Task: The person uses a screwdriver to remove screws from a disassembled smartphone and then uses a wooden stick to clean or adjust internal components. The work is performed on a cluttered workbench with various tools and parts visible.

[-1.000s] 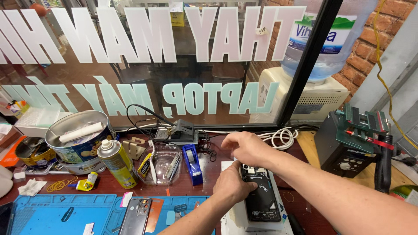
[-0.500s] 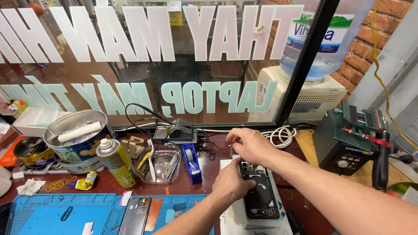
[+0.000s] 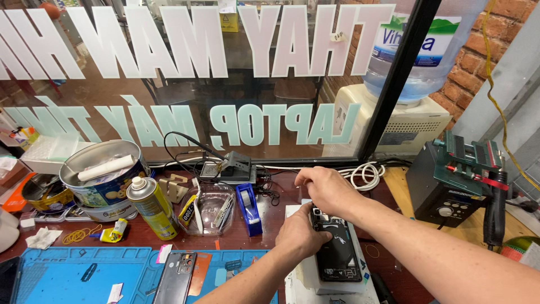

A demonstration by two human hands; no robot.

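My hands (image 3: 306, 233) (image 3: 329, 188) on the opened phone (image 3: 336, 253).

My left hand grips the phone's left edge, fingers curled tight; my right hand is cupped narrow over its top end, touching it. The phone lies on a white block (image 3: 298, 281), right of the blue mat (image 3: 62, 276); a blue tape dispenser (image 3: 248, 207) stands just left.

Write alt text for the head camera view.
Both hands work on an opened black phone lying on a white block: left hand grips its edge, right hand reaches over its top. A blue mat and spray can sit left.
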